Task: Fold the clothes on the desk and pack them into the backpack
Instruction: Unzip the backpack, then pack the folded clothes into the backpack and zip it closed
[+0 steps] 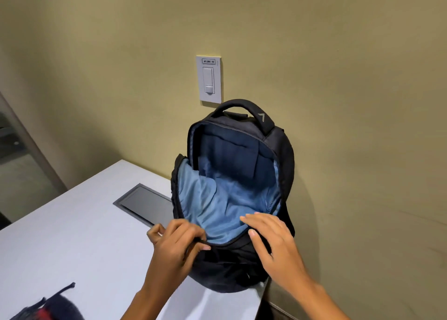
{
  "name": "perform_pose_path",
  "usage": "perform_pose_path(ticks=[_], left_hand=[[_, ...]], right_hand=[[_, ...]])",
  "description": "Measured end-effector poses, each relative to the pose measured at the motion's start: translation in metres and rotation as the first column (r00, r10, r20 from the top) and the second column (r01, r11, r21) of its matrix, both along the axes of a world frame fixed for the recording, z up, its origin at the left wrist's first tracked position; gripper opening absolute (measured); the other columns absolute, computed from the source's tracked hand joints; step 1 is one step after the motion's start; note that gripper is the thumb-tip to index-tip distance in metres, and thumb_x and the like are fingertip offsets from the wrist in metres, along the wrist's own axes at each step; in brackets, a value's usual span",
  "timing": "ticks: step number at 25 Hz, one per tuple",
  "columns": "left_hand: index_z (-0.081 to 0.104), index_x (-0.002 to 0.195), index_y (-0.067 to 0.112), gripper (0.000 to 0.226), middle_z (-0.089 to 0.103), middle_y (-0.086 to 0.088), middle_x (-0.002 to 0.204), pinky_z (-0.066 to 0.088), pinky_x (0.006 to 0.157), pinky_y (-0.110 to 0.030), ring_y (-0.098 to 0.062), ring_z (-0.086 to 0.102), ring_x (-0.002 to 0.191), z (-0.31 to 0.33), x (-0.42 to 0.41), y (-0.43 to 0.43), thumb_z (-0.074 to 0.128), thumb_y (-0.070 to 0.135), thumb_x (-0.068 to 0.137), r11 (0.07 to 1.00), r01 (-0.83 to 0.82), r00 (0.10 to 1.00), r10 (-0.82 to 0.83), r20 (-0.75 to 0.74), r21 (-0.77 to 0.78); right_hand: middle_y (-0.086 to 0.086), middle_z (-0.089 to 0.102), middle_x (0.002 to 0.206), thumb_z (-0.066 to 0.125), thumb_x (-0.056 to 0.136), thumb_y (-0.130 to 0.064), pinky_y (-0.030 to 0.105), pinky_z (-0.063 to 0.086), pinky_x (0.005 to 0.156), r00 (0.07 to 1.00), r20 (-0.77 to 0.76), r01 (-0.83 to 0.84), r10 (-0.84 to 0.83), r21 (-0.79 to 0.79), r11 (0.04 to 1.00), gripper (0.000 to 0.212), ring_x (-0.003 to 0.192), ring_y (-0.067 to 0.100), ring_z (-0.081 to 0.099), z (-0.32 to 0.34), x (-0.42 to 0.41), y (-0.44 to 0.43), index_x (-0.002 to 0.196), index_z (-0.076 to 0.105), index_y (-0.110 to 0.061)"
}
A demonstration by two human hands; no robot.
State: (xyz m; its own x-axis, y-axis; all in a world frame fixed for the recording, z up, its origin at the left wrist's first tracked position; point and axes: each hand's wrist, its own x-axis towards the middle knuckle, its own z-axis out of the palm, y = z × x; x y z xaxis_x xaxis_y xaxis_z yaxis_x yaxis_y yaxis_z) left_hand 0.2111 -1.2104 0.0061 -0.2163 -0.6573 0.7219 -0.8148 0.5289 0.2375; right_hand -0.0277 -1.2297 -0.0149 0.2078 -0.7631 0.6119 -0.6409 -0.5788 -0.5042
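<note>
Left hand (176,242): thumb and forefinger pinch the black front rim of the backpack (281,150), other fingers curled. Right hand (273,242): just right of that pinch, laid flat on the same rim, fingers nearly straight, tips over the blue lining (217,198), holding nothing. The backpack stands upright on the desk (72,235), main compartment wide open beyond the pinch, back to the wall. The clothes (55,307), dark with some red, lie well to the near left of the pinch at the desk edge, only partly in view. A grey hatch (145,202) sits flush in the desk, just left of the pinch and beyond it. A wall switch (209,79) sits above the bag handle.
</note>
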Motion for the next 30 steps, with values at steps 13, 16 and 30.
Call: perform_pose_path(ticks=[13,16,30], left_hand=[[0.048,0.087,0.036,0.020,0.048,0.024,0.088,0.023,0.086,-0.028,0.003,0.044,0.089,-0.056,0.017,0.054,0.043,0.055,0.094,0.966,-0.101,0.993,0.085,0.076,0.240],[0.054,0.098,0.034,0.015,0.052,0.024,0.105,0.018,0.096,-0.025,0.000,0.046,0.109,-0.028,0.011,0.052,0.049,0.047,0.094,0.990,-0.063,0.998,0.060,0.025,0.130],[0.059,0.118,0.022,0.027,0.053,0.010,0.130,0.027,0.104,-0.021,-0.005,0.043,0.125,-0.016,0.084,0.129,0.041,0.026,0.099,0.901,-0.387,0.893,0.420,-0.164,0.197]], right_hand=[[-0.008,0.062,0.106,0.054,0.086,-0.005,0.022,0.022,0.116,0.971,-0.241,-0.005,0.002,-0.013,1.000,0.028,0.107,0.010,0.054,-0.012,0.026,0.017,0.105,0.069,-0.018],[-0.008,0.062,0.111,0.039,0.089,-0.009,0.028,0.033,0.110,0.991,-0.130,0.007,-0.013,-0.044,0.999,0.036,0.113,0.009,0.051,0.009,0.038,0.021,0.110,0.067,-0.016],[0.013,0.066,0.111,0.053,0.076,0.015,0.041,0.042,0.103,0.962,-0.052,-0.268,0.269,-0.379,0.886,0.039,0.115,0.029,0.056,0.052,0.161,0.072,0.107,0.070,-0.001]])
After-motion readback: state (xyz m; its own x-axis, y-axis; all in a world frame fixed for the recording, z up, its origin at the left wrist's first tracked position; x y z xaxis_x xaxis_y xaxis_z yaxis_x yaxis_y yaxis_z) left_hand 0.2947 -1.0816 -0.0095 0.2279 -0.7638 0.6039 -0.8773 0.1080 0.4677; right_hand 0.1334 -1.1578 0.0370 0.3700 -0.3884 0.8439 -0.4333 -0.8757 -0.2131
